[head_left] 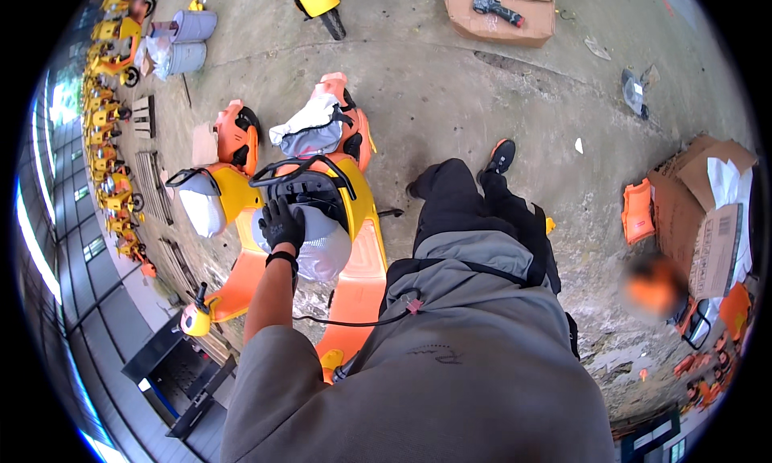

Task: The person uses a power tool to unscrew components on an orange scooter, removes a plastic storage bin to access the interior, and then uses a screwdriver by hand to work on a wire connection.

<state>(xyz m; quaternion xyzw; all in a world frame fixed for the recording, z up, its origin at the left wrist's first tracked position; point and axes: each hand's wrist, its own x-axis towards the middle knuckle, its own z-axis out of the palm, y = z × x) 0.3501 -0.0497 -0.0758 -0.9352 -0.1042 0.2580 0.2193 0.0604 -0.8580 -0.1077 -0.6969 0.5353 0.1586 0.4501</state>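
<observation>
- Looking down at a half-built orange and yellow scooter (354,246) standing on the concrete floor (450,101), with the person bent right over it.
- Left hand (281,223), in a black glove, is pressed down on the plastic-wrapped part (322,242) sitting on the scooter's footboard, just behind the black handlebar (301,172). Fingers look curled onto the wrap, so I'd call it gripping or steadying rather than spread flat.
- Right hand: can't see it at all, it's somewhere under the grey jacket (450,366), so no idea whether it's holding anything.
- A second scooter (217,198) stands just to the left, also with a wrapped bundle (201,210) on it and its orange seat fitted.
- Progress guess: frame, yellow front column, handlebar and seat already look in place on the near one. But the wrapping is on the footboard part and over the seat (310,129), so I'd say mid-assembly, with unwrapping and fitting left.
- Near the floor's top edge is a flat cardboard box (503,17) with a black power drill (494,5) lying on it, well apart from the hand.
- At the right edge, open cartons (708,214) and loose orange panels (637,211), so more parts seem to be waiting.
- Along the far left edge, a long row of finished yellow scooters (108,101).
</observation>
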